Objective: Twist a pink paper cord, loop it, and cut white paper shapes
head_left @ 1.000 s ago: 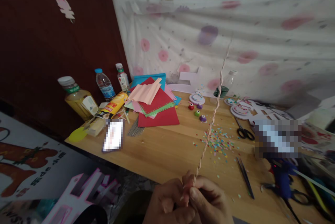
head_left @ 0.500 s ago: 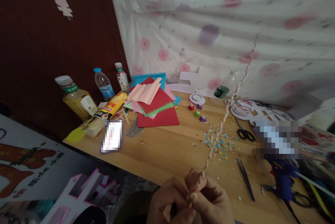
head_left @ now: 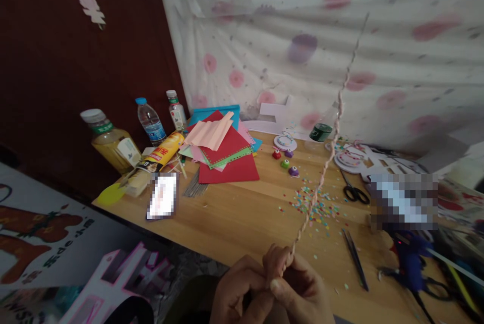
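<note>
wooden counter (head_left: 234, 218) is carrying the clutter, and over its near edge a pink twisted paper cord (head_left: 324, 172) is rising steeply up and right. both hands are pinching its lower end, left hand (head_left: 238, 293) and right hand (head_left: 298, 291) closed together. confetti (head_left: 317, 208) is lying beyond, scissors (head_left: 353, 192) nearby.

A thin twisted paper cord (head_left: 328, 162), pale pink, stands up from the two hands at the bottom edge and rises slanting to the upper right, in the air above the wooden table. It is long, stiff and nearly straight, with a light bend near its middle. The spiral twist shows clearly along its lower part. Its lower end is pinched between the fingers; its upper tip is free, before the flowered cloth.
</note>
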